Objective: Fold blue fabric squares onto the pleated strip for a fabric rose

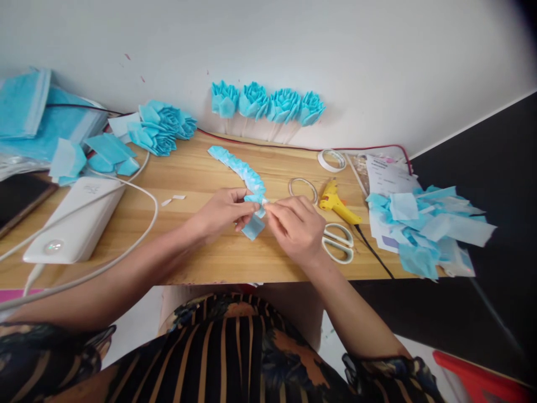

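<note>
Bright, diffuse light | faint shadows on white wall (369, 61) | printed paper (388, 178) illegibly soft | edges stretched | top-right corner dark

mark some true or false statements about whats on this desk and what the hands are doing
1. The left hand and right hand are both at the near end of the pleated blue strip. True.
2. The glue gun is red. False: the glue gun is yellow.
3. Four blue flowers on stems are lined up by the wall. True.
4. The right hand is holding the scissors. False: the scissors lie on the desk beside that hand.
5. A white power bank lies to the left of both hands. True.
</note>
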`<control>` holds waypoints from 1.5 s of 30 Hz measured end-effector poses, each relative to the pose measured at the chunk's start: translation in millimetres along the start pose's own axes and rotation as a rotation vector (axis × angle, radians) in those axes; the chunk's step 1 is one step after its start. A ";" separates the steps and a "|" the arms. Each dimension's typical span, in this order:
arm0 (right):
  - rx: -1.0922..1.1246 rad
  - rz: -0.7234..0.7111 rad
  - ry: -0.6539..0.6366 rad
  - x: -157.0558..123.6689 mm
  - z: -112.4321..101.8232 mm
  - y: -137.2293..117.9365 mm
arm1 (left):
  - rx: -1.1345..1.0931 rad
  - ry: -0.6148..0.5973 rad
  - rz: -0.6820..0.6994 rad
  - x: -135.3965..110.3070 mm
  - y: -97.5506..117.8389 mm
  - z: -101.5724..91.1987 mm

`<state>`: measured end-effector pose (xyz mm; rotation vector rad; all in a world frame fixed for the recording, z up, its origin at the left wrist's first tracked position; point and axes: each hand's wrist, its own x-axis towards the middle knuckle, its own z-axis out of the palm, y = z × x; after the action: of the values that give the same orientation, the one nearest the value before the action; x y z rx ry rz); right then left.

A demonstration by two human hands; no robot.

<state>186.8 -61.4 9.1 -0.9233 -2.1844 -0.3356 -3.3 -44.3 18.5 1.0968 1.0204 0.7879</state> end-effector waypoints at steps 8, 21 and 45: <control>0.032 0.003 -0.063 4.2 -1.8 0.8 | 0.011 -0.010 0.013 -1.0 0.5 -0.7; 0.311 0.258 -0.188 13.6 -20.5 6.4 | 0.018 -0.006 0.011 5.9 -0.2 -6.1; 1.060 0.842 -0.275 17.3 6.8 8.1 | -0.167 -0.209 0.041 7.7 -7.0 -10.0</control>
<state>180.7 -43.5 16.3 -1.1260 -1.5819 1.2699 -9.8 -36.1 8.6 1.0343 0.7453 0.7601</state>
